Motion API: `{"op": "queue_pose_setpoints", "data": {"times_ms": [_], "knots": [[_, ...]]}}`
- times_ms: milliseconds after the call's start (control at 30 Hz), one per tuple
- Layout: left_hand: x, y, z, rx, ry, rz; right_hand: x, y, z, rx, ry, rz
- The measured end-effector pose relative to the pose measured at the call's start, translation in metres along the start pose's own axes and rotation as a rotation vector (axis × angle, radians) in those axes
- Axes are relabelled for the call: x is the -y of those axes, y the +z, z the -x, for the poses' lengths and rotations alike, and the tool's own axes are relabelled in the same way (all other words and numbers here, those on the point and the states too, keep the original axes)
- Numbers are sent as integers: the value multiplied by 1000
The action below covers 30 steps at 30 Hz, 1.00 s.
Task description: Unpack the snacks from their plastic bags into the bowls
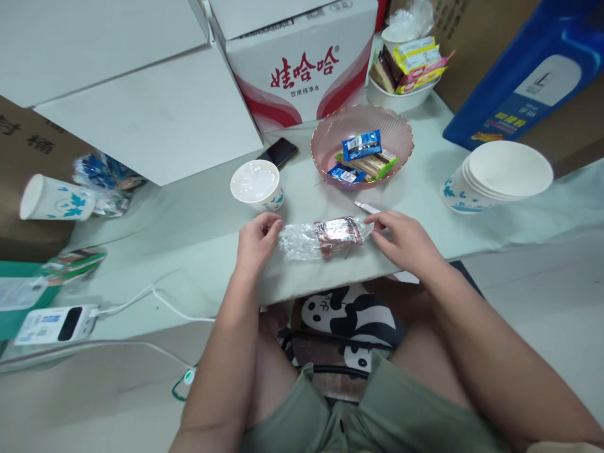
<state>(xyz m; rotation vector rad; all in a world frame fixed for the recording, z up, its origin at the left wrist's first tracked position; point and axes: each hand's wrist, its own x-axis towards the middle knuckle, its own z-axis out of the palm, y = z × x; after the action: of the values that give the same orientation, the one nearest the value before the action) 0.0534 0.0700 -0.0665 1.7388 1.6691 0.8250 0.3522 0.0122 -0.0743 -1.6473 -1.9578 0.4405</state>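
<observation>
A clear plastic bag (299, 242) lies near the table's front edge, a red-brown wrapped snack packet (338, 234) inside its right part. My left hand (258, 244) pinches the bag's left end between thumb and fingers. At the opposite end, my right hand (406, 240) has its thumb and forefinger closed on the bag's corner. Just behind the bag lies a thin white pen-like tool (367, 207), partly covered by my right hand. A paper cup (257, 184) holding clear plastic stands beyond my left hand.
Behind the bag, a scalloped pink bowl (325, 141) holds several snack packets. A black phone (279, 153) lies by a white carton (306, 75). Stacked paper cups (495, 179) and a blue bottle (523, 82) stand right. Leftward are a tipped cup (59, 198) and a cabled white device (54, 325).
</observation>
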Motion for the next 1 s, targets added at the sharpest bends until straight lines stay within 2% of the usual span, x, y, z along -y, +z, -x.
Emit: {"op": "queue_pose_setpoints", "data": {"times_ms": [67, 133, 200, 267, 367, 467, 533, 667, 733, 867, 1000], "knots": [[-2, 0, 1, -24, 83, -48, 3, -3, 3, -104, -41, 7], [-4, 0, 3, 23, 223, -86, 9, -5, 5, -149, -125, 13], [-4, 3, 6, 137, 350, -113, 13, -4, 6, -87, -241, 49], [-2, 6, 7, 243, 404, -113, 14, 0, 4, -24, -309, 99], [-2, 10, 6, 256, 409, -86, 9, 6, -1, -38, -292, 80], [-5, 9, 5, 117, 405, -70, 7, 6, -4, -52, -271, -23], [-8, 8, 7, 88, 437, -79, 9, 4, -3, -48, -246, -76], [-8, 11, 12, 220, 497, -183, 16, 0, 0, -50, -204, -95], [-8, 13, 13, 227, 476, -184, 17, 0, 1, -84, -194, -75], [-14, 15, 11, 67, 428, -67, 16, 5, -3, -180, -112, -5], [-23, 19, 8, -30, 295, 22, 21, 5, -16, -296, 25, 139]]}}
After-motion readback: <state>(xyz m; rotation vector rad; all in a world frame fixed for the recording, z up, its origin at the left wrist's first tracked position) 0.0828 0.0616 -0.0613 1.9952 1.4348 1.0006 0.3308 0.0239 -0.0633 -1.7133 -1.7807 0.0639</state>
